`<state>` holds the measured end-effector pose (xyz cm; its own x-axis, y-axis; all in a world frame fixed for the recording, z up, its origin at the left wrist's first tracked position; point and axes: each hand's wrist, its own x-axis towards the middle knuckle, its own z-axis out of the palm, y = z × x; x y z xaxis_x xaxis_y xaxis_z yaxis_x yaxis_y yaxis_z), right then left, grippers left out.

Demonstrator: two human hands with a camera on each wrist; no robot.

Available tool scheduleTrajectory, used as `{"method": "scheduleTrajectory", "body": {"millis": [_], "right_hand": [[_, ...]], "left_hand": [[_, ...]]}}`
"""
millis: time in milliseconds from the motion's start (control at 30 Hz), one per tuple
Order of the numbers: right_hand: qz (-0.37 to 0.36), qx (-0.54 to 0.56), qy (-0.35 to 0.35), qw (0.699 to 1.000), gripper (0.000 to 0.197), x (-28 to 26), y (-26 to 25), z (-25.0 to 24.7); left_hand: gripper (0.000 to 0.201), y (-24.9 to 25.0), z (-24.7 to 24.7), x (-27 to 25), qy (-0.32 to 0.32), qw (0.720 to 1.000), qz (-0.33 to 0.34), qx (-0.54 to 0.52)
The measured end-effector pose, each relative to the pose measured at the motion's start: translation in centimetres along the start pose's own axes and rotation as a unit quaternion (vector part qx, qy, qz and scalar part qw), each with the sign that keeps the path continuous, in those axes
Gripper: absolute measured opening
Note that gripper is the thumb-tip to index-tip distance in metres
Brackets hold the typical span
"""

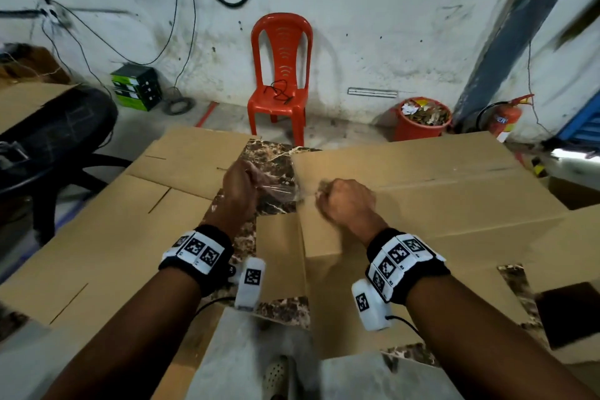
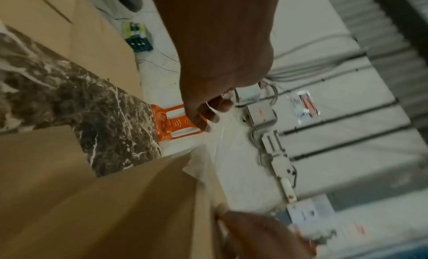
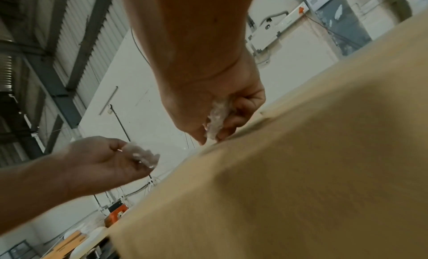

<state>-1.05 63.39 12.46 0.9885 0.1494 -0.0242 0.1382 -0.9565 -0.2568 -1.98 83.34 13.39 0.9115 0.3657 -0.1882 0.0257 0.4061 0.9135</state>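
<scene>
cardboard sheets crowd marble top under clear film; red chair beyond.

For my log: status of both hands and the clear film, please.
Left hand pinches clear film. Right hand grips it, bunched, at cardboard box edge.
</scene>
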Motion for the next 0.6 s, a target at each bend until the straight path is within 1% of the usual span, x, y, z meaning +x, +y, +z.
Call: {"method": "scheduleTrajectory", "body": {"millis": [33, 67, 100, 133, 167, 200, 233, 267, 333, 400, 467, 500, 533, 567, 600], "right_hand": [[0.003, -0.004, 0.003, 1.000, 0.032, 0.4, -0.3, -0.5], [0.001, -0.010, 0.005, 1.000, 0.031, 0.7, -0.7, -0.9], [0.001, -0.016, 0.009, 1.000, 0.027, 1.0, -1.0, -1.2], [-0.002, -0.017, 0.014, 1.000, 0.023, 1.1, -1.2, -1.3], [-0.002, -0.007, 0.024, 1.000, 0.022, 1.2, -1.3, -1.2], [-0.003, 0.008, 0.035, 0.999, 0.026, 1.2, -1.3, -0.9], [0.003, 0.034, 0.049, 0.998, 0.030, 1.1, -1.2, -0.2], [0.012, 0.061, 0.069, 0.996, 0.032, 1.0, -1.3, 0.4], [0.018, 0.075, 0.112, 0.991, 0.033, 0.6, -1.3, 1.8], [0.017, 0.058, 0.127, 0.990, 0.031, 0.2, -1.3, 2.7], [0.021, 0.050, 0.124, 0.991, 0.031, 0.3, -1.3, 3.0], [0.022, 0.051, 0.121, 0.991, 0.031, 0.3, -1.1, 2.9], [0.021, 0.050, 0.119, 0.991, 0.033, 0.4, -1.0, 2.8], [0.021, 0.048, 0.116, 0.992, 0.034, 0.4, -0.8, 2.8], [0.020, 0.045, 0.117, 0.992, 0.034, 0.5, -0.7, 2.8]], "left_hand": [[0.030, -0.5, -0.1, 0.5, -0.009, 0.999, 0.004, 0.034], [0.035, -0.8, -0.1, 0.7, -0.034, 0.995, 0.020, 0.090], [0.034, -1.0, -0.1, 1.0, -0.086, 0.979, 0.066, 0.170], [0.027, -1.1, -0.1, 1.2, -0.160, 0.940, 0.133, 0.271], [0.017, -1.3, -0.1, 1.4, -0.244, 0.875, 0.196, 0.368], [0.020, -1.4, 0.0, 1.7, -0.308, 0.796, 0.240, 0.463], [0.032, -1.4, 0.1, 2.2, -0.339, 0.724, 0.260, 0.542], [0.036, -1.3, 0.1, 3.0, -0.352, 0.668, 0.262, 0.601], [0.020, -0.7, 0.5, 4.6, -0.382, 0.613, 0.270, 0.637], [0.020, 0.0, 1.1, 5.8, -0.418, 0.561, 0.301, 0.648], [0.016, 0.5, 1.6, 6.8, -0.448, 0.500, 0.361, 0.647], [0.013, 0.5, 2.0, 7.4, -0.454, 0.488, 0.373, 0.646], [0.012, 0.4, 2.3, 7.7, -0.452, 0.497, 0.354, 0.650], [0.011, 0.2, 2.5, 8.1, -0.454, 0.512, 0.329, 0.650], [0.011, 0.2, 2.8, 8.7, -0.462, 0.519, 0.310, 0.649]]}}
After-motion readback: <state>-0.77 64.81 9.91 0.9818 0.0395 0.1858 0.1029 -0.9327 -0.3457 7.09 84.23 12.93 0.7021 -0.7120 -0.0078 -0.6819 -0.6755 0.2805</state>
